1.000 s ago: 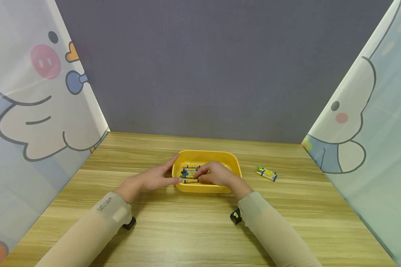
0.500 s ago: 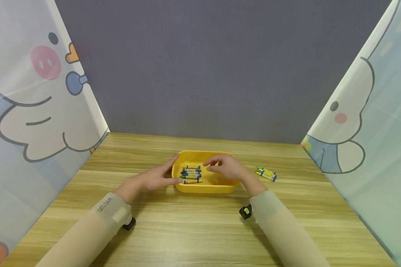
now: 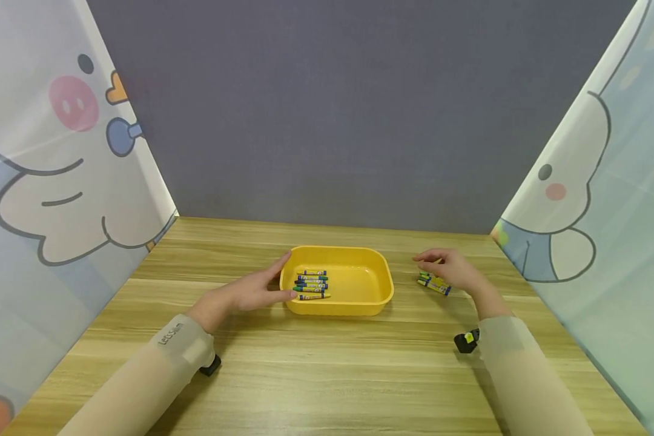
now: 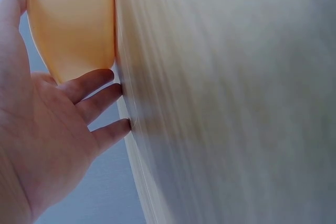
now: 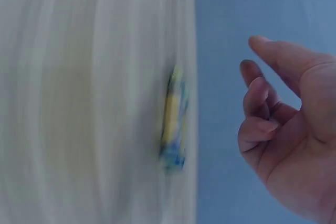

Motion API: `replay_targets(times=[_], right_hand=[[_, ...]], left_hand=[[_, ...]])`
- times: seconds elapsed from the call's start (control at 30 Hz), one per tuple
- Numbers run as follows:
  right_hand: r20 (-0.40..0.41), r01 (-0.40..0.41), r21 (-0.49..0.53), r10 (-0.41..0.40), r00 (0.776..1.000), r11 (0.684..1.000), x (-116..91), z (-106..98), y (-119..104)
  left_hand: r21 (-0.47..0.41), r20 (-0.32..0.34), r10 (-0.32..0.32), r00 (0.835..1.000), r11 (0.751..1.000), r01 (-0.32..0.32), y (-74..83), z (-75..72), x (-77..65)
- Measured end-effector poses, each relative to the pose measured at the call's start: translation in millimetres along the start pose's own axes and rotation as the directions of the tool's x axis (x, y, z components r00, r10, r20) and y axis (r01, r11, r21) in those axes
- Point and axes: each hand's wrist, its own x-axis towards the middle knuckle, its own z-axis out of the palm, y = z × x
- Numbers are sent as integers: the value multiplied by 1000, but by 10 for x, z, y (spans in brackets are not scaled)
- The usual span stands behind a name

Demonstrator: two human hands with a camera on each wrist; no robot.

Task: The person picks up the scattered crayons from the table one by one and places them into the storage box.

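Note:
A yellow plastic tray [image 3: 360, 309] stands on the table, with several crayons [image 3: 312, 284] lying side by side in its left part. My left hand [image 3: 253, 292] rests against the tray's left end, its thumb at the near corner and a finger at the far corner. In the left wrist view its fingers [image 4: 100, 103] lie fairly straight beside the tray wall [image 4: 79, 24]. My right hand [image 3: 449, 267] is just above a few loose yellow crayons [image 3: 435, 286] right of the tray, partly hiding them. In the right wrist view those crayons [image 5: 173, 121] are blurred, apart from the hand [image 5: 294, 124], which holds nothing.
The wooden table [image 3: 327, 375] ends at a dark grey panel [image 3: 327, 121] at the back. Printed cloth walls [image 3: 49, 181] stand on both sides. A small black device [image 3: 465, 342] is worn under each wrist.
My right hand has withdrawn from inside the tray and moved right to above the loose crayons. A crayon it was touching now lies uncovered in the tray. My left hand stays put.

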Motion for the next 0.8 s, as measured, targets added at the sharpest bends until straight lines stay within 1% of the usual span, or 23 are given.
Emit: replay_targets(times=[0.13,0.3,0.5,0.8], right_hand=[[1,-44,-73,44,999,996,-82,-135,291],[20,-100,-103,102,995,990,-129,-193,512],[39,-106,-160,113,993,981,-167,-201,658],[-11,-82,-188,81,997,979,-256,-250,756]], left_hand=[[-5,7,-4,1000,1000,5,-22,0,-3],[-16,6,-4,1000,1000,4,-36,1,-10],[-26,11,5,1000,1000,-5,-11,3,-16],[-28,8,7,1000,1000,-7,-10,9,6]])
